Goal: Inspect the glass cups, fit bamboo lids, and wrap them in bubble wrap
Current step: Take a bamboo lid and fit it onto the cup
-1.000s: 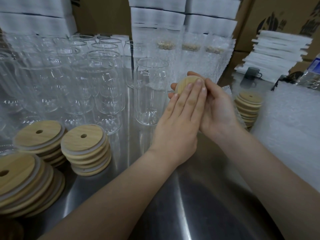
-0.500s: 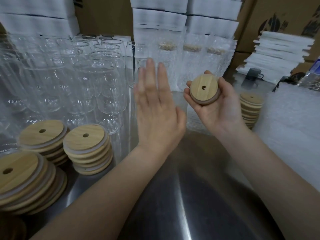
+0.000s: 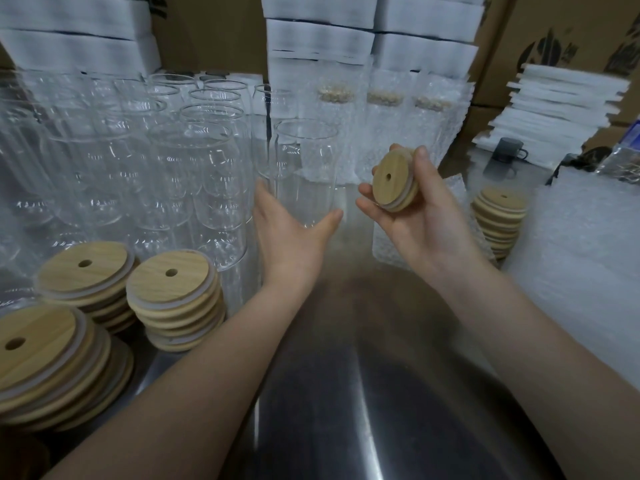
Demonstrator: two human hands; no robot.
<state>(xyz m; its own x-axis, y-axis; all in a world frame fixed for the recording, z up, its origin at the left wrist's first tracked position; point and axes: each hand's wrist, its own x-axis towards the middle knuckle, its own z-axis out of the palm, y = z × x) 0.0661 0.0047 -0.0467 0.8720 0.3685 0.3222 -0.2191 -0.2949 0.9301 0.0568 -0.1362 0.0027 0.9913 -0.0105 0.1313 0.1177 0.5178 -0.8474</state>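
The dark print on the cardboard boxes (image 3: 554, 39) at the far right is showing too blurred to read. The right hand (image 3: 426, 223) is pinching one bamboo lid (image 3: 394, 183) between thumb and fingers, tilted, its hole facing left. The left hand (image 3: 294, 233) is hovering spread, thumb apart from fingers, around the lower part of one glass cup (image 3: 304, 161) standing on the table (image 3: 346, 410); contact is unclear. Three lid stacks (image 3: 173, 292) are sitting near left, a fourth stack (image 3: 498, 220) at the right. Three wrapped cups (image 3: 384, 126) are standing at the far side, and many bare glasses (image 3: 194, 174) are crowding the left.
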